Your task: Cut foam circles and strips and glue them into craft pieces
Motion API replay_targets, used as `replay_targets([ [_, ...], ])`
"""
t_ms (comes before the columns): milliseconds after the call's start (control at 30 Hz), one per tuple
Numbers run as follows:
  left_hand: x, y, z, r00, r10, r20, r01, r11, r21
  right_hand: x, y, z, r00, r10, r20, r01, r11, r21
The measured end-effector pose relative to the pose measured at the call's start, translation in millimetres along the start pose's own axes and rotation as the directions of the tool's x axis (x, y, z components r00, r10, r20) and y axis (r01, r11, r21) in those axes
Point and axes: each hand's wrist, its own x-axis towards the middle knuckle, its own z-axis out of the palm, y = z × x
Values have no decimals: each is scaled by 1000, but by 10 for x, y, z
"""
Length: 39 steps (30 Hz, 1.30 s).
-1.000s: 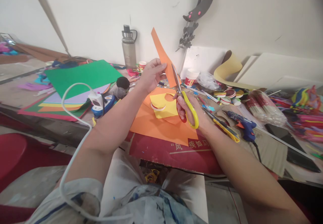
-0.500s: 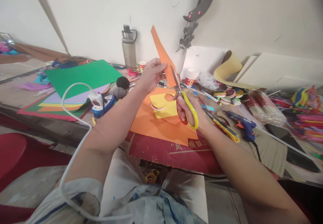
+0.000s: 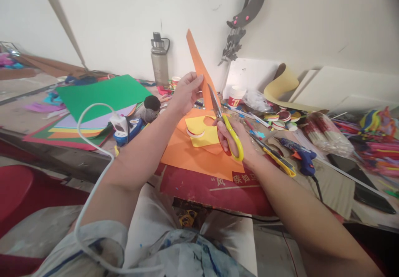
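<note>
My left hand [image 3: 186,92] pinches the lower edge of a narrow orange paper piece [image 3: 197,63] and holds it upright above the table. My right hand [image 3: 234,139] grips yellow-and-red handled scissors [image 3: 225,122], whose blades are in the orange piece near my left fingers. Below them a large orange sheet [image 3: 193,156] lies on the table with a yellow paper [image 3: 202,132] that has a round cut-out, and a tape roll [image 3: 195,132] on it.
Green and other coloured sheets [image 3: 99,94] lie stacked at the left, beside a white cable [image 3: 90,115] and a grey bottle [image 3: 159,60]. To the right are a yellow utility knife [image 3: 274,154], a blue glue gun [image 3: 299,154], tape rolls, a cup and a dark phone [image 3: 358,181].
The orange piece has tilted a little more upright and shifted left, and the scissors have moved further up and left along it. Both arms otherwise stay in place.
</note>
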Motion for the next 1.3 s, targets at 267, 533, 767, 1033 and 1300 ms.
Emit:
replay_targets([
  [267,-37,-19,28,999,-24,32,25,1000,-17,11,68,-12,999,-29,21,29,1000,5],
  [533,-97,-10,97,997,-60,57,60,998,-8,15,77,7,1000,-3,-21,5,998,65],
  [767,-88,-14,98,997,-54,60,54,999,-7,17,114,21,999,21,-32,-17,994,105],
  [1033,-78,-27,92,998,-52,39,53,999,-13,1,89,30,999,-1,-36,4,996,92],
  [1300,-61,-45,85,998,-48,50,49,999,-13,5,97,18,999,-24,-32,27,997,70],
])
